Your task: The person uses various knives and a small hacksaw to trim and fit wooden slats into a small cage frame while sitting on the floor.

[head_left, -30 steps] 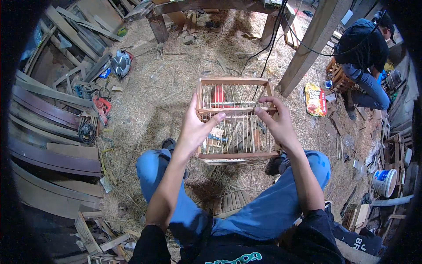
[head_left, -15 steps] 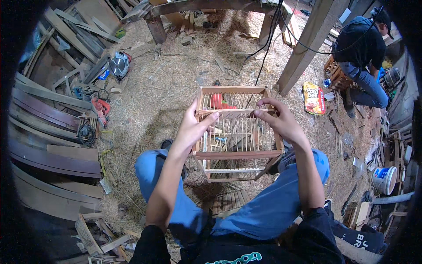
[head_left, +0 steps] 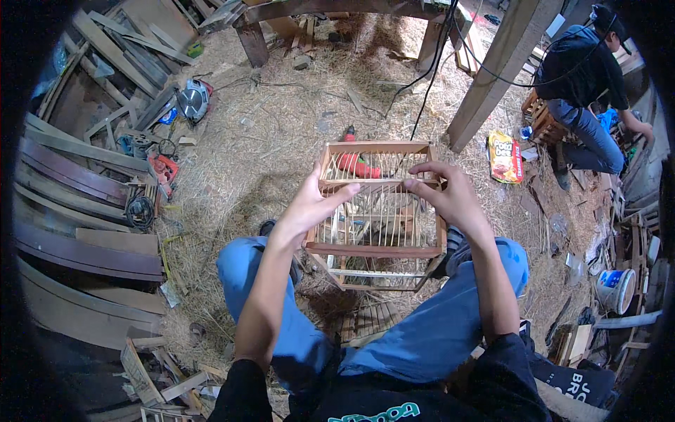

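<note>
A small wooden cage (head_left: 376, 251) with slim upright bars stands between my knees. My left hand (head_left: 304, 207) grips its left side, the fingers partly hidden beyond the rail and the thumb lying along a wooden crossbar (head_left: 380, 185). At the crossbar's right end is my right hand (head_left: 453, 200), with its thumb against the bar and its index finger curled above it; the other fingers are tucked behind the right rail. Through the bars shows a red power tool (head_left: 357, 166) lying on the ground beyond the cage.
Straw-like shavings cover the ground. A circular saw (head_left: 193, 102) and a red tool (head_left: 163, 172) lie to the left, near stacked boards (head_left: 84, 246). A wooden post (head_left: 503, 77) with hanging cables rises ahead. At right are a snack bag (head_left: 505, 157), a white bucket (head_left: 616, 290) and a crouching person (head_left: 580, 77).
The cage has tilted a little and its near end has shifted slightly left, with both hands still on it. The person at right has stretched an arm out to the right.
</note>
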Tool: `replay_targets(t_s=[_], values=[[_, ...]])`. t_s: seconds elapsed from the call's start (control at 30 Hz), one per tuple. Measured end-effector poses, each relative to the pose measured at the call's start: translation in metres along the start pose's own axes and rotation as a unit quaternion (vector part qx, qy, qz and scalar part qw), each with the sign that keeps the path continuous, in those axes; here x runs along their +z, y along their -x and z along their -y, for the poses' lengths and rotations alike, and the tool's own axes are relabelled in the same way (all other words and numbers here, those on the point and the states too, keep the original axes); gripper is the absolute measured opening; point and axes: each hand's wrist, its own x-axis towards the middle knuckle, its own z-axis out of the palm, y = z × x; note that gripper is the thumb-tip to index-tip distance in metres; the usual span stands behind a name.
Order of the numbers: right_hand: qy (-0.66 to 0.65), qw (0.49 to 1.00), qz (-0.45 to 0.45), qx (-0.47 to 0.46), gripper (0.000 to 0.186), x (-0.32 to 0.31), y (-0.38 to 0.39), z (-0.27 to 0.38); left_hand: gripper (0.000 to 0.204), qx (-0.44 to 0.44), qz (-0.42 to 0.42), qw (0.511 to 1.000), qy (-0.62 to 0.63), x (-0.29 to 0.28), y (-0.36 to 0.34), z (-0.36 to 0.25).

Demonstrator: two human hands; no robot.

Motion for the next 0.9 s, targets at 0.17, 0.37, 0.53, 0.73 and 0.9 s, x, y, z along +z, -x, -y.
replay_targets(t_s=[0.17,0.37,0.53,0.73,0.9], values=[[0.010,0.996,-0.059,-0.061,0.040,0.008,-0.002,-0.007,0.098,0.019,0.027,0.999,0.024,0.006,0.006,-0.012],[0.039,0.997,-0.046,-0.055,0.038,0.002,0.001,0.000,0.099,-0.007,0.002,0.999,-0.033,0.004,0.001,0.002],[0.044,0.994,-0.055,-0.084,0.039,0.002,0.000,-0.006,0.100,-0.009,0.055,0.998,0.042,0.010,0.008,-0.019],[0.037,0.995,-0.056,-0.071,0.056,0.015,-0.002,-0.014,0.126,0.028,0.007,0.999,-0.028,0.004,0.001,-0.004],[-0.086,0.984,-0.113,-0.104,0.086,0.025,-0.003,-0.016,0.126,0.098,-0.081,0.989,-0.078,0.006,0.006,-0.013]])
